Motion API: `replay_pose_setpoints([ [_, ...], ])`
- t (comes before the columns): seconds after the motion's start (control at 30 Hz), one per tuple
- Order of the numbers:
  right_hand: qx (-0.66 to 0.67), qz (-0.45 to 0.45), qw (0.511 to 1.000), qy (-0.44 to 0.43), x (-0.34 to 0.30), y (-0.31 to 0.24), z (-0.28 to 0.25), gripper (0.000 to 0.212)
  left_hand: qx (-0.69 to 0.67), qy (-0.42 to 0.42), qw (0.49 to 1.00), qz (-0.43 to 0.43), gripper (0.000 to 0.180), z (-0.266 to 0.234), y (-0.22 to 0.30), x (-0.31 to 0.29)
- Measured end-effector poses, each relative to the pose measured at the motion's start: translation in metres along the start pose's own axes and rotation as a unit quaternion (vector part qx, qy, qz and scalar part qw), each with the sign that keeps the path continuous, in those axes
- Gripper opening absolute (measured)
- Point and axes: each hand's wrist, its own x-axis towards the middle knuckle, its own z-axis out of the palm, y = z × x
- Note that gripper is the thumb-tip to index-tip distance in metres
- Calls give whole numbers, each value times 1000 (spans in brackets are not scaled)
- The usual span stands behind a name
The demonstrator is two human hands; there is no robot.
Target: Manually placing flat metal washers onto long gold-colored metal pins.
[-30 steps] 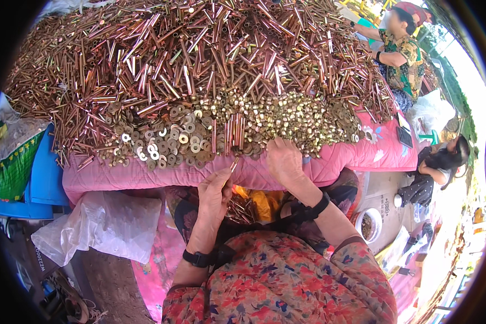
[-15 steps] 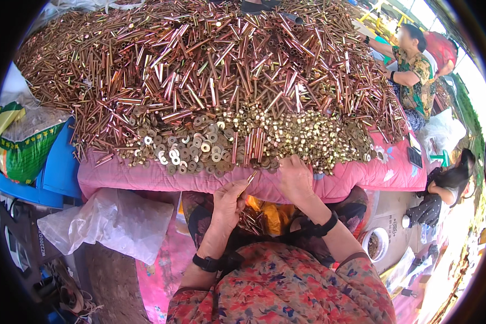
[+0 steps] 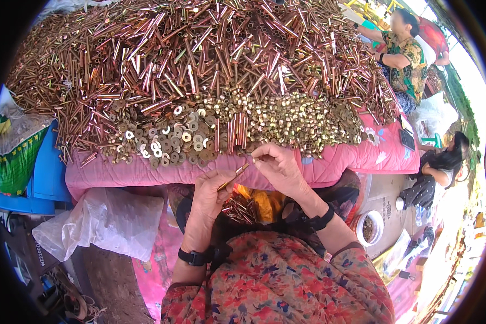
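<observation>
My left hand (image 3: 209, 193) is closed around a slim coppery metal tube (image 3: 237, 174), whose tip slants up to the right, past the thumb and forefinger. Just right of that tip, my right hand (image 3: 279, 168) pinches thumb and forefinger together. A tiny bright bit shows at its fingertips, too small to name. Both hands are over the near edge of the pink quilted cover (image 3: 167, 171). Beyond them lie a heap of small brassy nuts (image 3: 291, 116), a patch of flat washers (image 3: 170, 143) and a short row of upright tubes (image 3: 237, 132).
A large mound of loose tubes (image 3: 146, 59) fills the far side. Between my knees sits a yellow bag (image 3: 267, 205) beside more tubes. A white bucket (image 3: 370, 228) stands at right, a clear plastic sheet (image 3: 102, 221) hangs at left. Two people (image 3: 406, 59) are at the right.
My right hand has come away from the edge of the nuts, toward the tube's tip. My left hand has shifted slightly left, still holding the tube. The whole view has shifted a little.
</observation>
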Motion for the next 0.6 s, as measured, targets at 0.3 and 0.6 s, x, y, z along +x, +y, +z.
replay_pose_setpoints([
  [0.3,9,-8,998,-69,-6,5,3,17,-22,-16,998,-50,10,-6,-1,0],
  [0.6,-167,64,979,-99,-8,-4,-1,16,106,-36,991,79,10,-8,2,-1],
])
